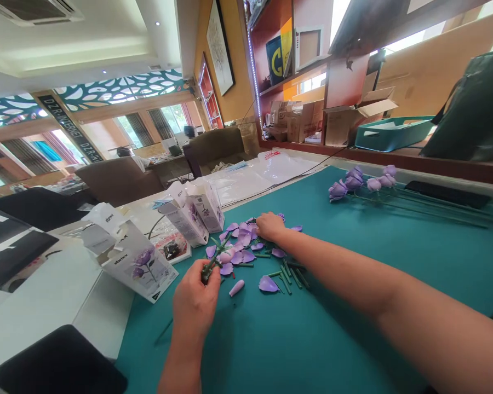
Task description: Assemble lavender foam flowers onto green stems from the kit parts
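My left hand [195, 301] is closed around a dark green flower stem [211, 267] with a purple bud at its tip, held just above the teal mat [353, 306]. My right hand [270, 225] reaches forward into a heap of loose purple petals [240, 241], fingers curled down onto them; what it grips is hidden. Short green stem pieces [290, 273] lie scattered to the right of the heap. One pale petal [268, 284] and a small rolled bud [236, 288] lie nearer to me.
Finished purple flowers with long stems [359, 183] lie at the mat's far right. White kit boxes [137, 262] and upright packets [197, 213] stand left of the petals. Plastic bags [250, 178], chairs, a teal tray [390, 134] and cardboard boxes on shelves lie beyond.
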Demonstrator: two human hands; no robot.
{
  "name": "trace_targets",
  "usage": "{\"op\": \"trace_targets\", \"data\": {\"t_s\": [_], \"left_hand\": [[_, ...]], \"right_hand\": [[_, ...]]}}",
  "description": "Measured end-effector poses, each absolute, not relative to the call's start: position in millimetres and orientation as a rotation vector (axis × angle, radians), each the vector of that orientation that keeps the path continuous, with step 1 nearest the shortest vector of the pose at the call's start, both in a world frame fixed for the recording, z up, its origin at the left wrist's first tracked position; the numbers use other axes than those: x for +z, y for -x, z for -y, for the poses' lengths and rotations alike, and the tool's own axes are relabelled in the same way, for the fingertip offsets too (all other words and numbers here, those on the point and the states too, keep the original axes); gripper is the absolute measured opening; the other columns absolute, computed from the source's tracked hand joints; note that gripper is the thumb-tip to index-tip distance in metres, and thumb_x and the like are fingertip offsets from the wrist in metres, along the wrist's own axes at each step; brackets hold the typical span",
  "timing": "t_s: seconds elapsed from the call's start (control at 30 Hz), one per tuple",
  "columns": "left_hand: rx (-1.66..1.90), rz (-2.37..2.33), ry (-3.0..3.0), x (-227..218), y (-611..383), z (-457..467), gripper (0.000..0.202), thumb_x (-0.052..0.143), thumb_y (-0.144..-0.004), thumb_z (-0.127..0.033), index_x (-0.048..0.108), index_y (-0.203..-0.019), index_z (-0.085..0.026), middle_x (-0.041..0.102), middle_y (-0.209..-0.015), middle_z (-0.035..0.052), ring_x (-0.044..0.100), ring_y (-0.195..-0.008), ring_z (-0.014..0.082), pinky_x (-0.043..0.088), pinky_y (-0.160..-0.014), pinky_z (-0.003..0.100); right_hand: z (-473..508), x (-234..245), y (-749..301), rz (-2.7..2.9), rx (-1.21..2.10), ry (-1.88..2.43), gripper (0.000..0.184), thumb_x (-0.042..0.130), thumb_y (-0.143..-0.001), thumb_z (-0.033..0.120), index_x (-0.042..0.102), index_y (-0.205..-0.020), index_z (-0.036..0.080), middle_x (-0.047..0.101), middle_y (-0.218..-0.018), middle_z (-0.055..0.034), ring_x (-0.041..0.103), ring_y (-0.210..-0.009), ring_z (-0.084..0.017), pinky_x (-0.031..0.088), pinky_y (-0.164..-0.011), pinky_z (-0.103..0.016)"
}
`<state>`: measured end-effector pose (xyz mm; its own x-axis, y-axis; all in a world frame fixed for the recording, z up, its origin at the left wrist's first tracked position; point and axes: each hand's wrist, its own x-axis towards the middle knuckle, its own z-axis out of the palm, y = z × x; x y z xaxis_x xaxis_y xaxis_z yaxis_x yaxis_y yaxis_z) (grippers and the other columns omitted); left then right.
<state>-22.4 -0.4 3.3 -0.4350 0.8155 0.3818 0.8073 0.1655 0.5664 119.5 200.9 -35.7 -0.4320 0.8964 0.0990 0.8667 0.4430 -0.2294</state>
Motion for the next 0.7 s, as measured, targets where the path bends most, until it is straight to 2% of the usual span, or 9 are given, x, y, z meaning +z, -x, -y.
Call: {"op": "trace_targets", "data": {"t_s": [0.17,0.3,0.37,0.47,0.5,0.57,0.7], "left_hand": [[1.137,-2.359,-1.702,1.5,25.7,0.4,0.021,0.045,-0.08,-0.038,0.058,-0.074,-0.023,0.064,-0.067,0.0007,0.057,-0.062,0.0178,0.035,-0.054,0.025],[1.156,-2.355,-1.675,4.4,26.1,2.0,0.021,0.045,-0.08,-0.038,0.058,-0.076,-0.023,0.064,-0.068,0.0006,0.057,-0.063,0.018,0.036,-0.056,0.026],[1.139,-2.341,-1.666,7.6,25.5,3.2,0.02,0.045,-0.08,-0.038,0.057,-0.074,-0.023,0.063,-0.067,0.0005,0.057,-0.062,0.0179,0.037,-0.056,0.026],[1.106,-2.292,-1.671,13.1,22.7,5.7,0.022,0.046,-0.08,-0.04,0.056,-0.072,-0.022,0.058,-0.062,-0.0007,0.053,-0.056,0.0168,0.035,-0.05,0.026],[1.117,-2.28,-1.672,15.1,21.0,6.7,0.023,0.046,-0.079,-0.041,0.056,-0.072,-0.022,0.056,-0.059,-0.0014,0.051,-0.054,0.0164,0.034,-0.049,0.025],[1.166,-2.278,-1.662,19.4,16.5,9.1,0.024,0.046,-0.079,-0.043,0.056,-0.072,-0.023,0.052,-0.056,-0.0029,0.048,-0.051,0.0156,0.033,-0.048,0.025],[1.27,-2.258,-1.577,28.0,8.0,14.5,0.022,0.05,-0.076,-0.042,0.057,-0.071,-0.023,0.046,-0.051,-0.006,0.042,-0.046,0.0131,0.032,-0.047,0.024]], "right_hand": [[-193.8,-38.4,-118.8,2.489,0.126,1.539,0.024,0.052,-0.092,0.028,0.06,-0.106,0.012,0.06,-0.112,-0.0116,0.056,-0.104,-0.023,0.045,-0.087,-0.041],[-179.3,-29.9,-126.9,2.444,0.179,1.415,0.024,0.042,-0.094,0.027,0.059,-0.105,0.014,0.064,-0.106,-0.0149,0.058,-0.097,-0.024,0.04,-0.075,-0.031],[-166.9,-23.0,-134.1,2.419,0.237,1.339,0.026,0.037,-0.096,0.031,0.056,-0.106,0.016,0.066,-0.098,-0.0115,0.059,-0.086,-0.02,0.037,-0.068,-0.028],[-142.4,-12.4,-148.1,2.395,0.347,1.203,0.024,0.04,-0.095,0.035,0.056,-0.095,0.018,0.065,-0.084,-0.0038,0.056,-0.074,-0.015,0.034,-0.061,-0.024],[-133.6,-9.4,-152.8,2.377,0.416,1.132,0.025,0.04,-0.094,0.037,0.056,-0.09,0.019,0.063,-0.079,-0.0012,0.054,-0.07,-0.013,0.033,-0.059,-0.023],[-116.8,-4.6,-160.7,2.226,0.763,0.925,0.028,0.05,-0.088,0.042,0.056,-0.076,0.017,0.057,-0.066,0.0014,0.048,-0.06,-0.011,0.031,-0.053,-0.022],[-90.6,1.5,-167.1,1.95,1.126,0.731,0.031,0.061,-0.079,0.044,0.058,-0.067,0.016,0.045,-0.055,0.0045,0.038,-0.052,-0.008,0.028,-0.048,-0.021]]}}
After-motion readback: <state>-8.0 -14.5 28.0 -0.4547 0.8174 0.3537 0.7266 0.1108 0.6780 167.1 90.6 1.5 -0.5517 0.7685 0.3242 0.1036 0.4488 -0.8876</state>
